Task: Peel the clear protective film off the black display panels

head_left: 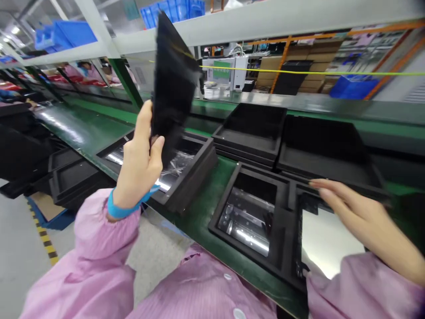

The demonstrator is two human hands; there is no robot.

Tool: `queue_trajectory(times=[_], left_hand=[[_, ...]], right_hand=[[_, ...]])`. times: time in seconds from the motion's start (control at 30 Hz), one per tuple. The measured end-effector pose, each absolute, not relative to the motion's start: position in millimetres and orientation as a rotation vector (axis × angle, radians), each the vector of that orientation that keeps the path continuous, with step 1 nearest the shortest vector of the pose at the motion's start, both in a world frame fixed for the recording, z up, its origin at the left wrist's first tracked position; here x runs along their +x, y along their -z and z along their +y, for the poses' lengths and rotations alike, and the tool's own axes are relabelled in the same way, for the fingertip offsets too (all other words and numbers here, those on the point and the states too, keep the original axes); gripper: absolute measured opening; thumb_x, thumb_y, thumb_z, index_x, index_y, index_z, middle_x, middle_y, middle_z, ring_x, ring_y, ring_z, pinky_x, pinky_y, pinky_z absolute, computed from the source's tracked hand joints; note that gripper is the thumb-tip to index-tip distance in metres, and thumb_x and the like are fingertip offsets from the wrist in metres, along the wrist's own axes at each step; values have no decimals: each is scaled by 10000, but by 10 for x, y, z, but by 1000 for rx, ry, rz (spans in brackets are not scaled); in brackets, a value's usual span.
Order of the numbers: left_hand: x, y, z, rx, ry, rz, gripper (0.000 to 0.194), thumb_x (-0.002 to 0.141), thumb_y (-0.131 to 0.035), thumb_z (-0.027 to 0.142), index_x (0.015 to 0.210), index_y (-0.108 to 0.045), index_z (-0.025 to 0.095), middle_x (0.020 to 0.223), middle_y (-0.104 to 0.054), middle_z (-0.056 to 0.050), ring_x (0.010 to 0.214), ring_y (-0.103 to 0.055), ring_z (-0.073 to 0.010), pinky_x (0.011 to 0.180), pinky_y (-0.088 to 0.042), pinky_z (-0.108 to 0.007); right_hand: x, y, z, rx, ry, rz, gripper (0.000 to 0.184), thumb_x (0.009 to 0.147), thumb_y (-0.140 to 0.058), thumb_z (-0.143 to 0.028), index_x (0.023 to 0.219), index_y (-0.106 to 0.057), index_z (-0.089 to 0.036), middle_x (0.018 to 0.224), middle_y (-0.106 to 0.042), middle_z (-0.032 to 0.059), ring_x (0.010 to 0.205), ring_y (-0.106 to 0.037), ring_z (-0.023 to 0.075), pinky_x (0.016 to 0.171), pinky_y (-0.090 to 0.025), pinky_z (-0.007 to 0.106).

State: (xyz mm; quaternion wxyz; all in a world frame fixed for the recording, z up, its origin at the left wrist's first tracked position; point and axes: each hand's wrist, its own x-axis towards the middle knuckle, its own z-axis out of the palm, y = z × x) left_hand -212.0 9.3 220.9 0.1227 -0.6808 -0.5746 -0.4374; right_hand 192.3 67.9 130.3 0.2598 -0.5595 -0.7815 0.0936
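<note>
My left hand [141,164], with a blue band at the wrist, grips a thin dark flat panel [172,84] by its lower edge, thumb on one face. The panel is raised and stands nearly upright over a black tray [195,181] that has clear film and glossy surfaces inside. My right hand [361,212], fingers stretched out, is over the right part of another black foam tray [283,239]. Under it lies a bright, mirror-like panel [322,239]; whether the fingers touch anything is not clear. A glossy dark panel [249,217] lies in that tray's left compartment.
Black trays [252,128] and a further deep tray [325,146] stand behind on the green bench [79,126]. More black trays [73,173] are stacked at the left. A pale shelf beam [265,22] and yellow cord [315,72] cross above. Other people sit far left.
</note>
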Motion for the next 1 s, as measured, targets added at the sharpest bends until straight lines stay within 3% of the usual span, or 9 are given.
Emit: queue_trajectory(times=[0.1, 0.2, 0.33, 0.43, 0.53, 0.63, 0.8, 0.9, 1.0], left_hand=[[-2319, -1994, 317, -2027, 621, -1791, 736, 771, -322, -72, 1477, -202, 97, 1509, -346, -156, 1360, -391, -244, 1094, -377, -395], [-2416, -1668, 459, -1989, 171, -1946, 752, 721, -302, -103, 1455, -255, 54, 1416, -430, -235, 1343, -403, -312, 1057, -397, -479], [-2390, -1379, 500, -1979, 38, -1989, 660, 768, -297, -73, 1411, -348, 67, 1297, -518, -264, 1301, -428, -378, 995, -364, -644], [-2308, -1284, 540, -1961, 18, -2062, 655, 787, -238, -78, 1414, -346, 79, 1292, -504, -289, 1296, -416, -411, 930, -362, -704], [-2274, -1252, 659, -1981, 56, -2147, 603, 833, -236, -41, 1423, -312, 52, 1220, -533, -312, 1194, -511, -408, 847, -449, -649], [-2254, -1299, 767, -2085, 153, -2188, 470, 921, -302, 84, 1384, -360, 27, 1131, -603, -270, 1089, -600, -338, 876, -491, -520], [-1886, -1431, 519, -2361, 366, -2122, 458, 963, -372, 221, 1391, -372, 59, 1361, -512, -214, 1270, -502, -255, 1058, -390, -391], [-1512, -1395, 219, -2710, 625, -2103, 642, 933, -446, 421, 1471, -250, 131, 1479, -400, -161, 1368, -381, -255, 1118, -319, -410], [-1199, -1281, 35, -3082, 1314, -2061, 820, 863, -570, 444, 1506, -133, 185, 1527, -315, -151, 1396, -322, -288, 1144, -264, -451]], right_hand=[[1727, -940, 984, -1558, -447, -2282, 390, 880, -372, -403, 1076, -632, -187, 1111, -658, 69, 1049, -621, 230, 961, -495, 346], [1521, -537, 1210, -1592, -454, -2315, 338, 869, -453, -296, 1103, -629, -126, 1146, -633, 128, 1099, -592, 238, 997, -461, 368], [1355, -189, 1382, -1630, -432, -2257, 408, 908, -537, -364, 1225, -537, -107, 1229, -548, 149, 1170, -513, 249, 1017, -401, 478], [1301, -94, 1501, -1649, -496, -2161, 372, 902, -562, -411, 1152, -564, -136, 1188, -542, 107, 1135, -500, 230, 1000, -394, 469], [1285, -111, 1607, -1643, -628, -2008, 298, 897, -573, -409, 990, -600, -127, 1066, -577, 80, 1063, -524, 202, 972, -412, 440], [1321, -251, 1596, -1549, -868, -1827, 320, 887, -576, -438, 904, -601, -119, 894, -602, 50, 887, -579, 159, 863, -479, 381], [1409, -685, 1253, -1280, -1164, -1448, 496, 661, -684, -607, 837, -603, -151, 743, -615, 44, 683, -605, 159, 626, -520, 302], [1387, -933, 1068, -1197, -1102, -1245, 474, 581, -737, -600, 715, -560, -182, 682, -595, 18, 615, -585, 144, 571, -506, 275], [1308, -1094, 988, -1160, -954, -1123, 432, 607, -730, -584, 748, -609, -194, 708, -621, 20, 702, -626, 172, 657, -540, 298]])
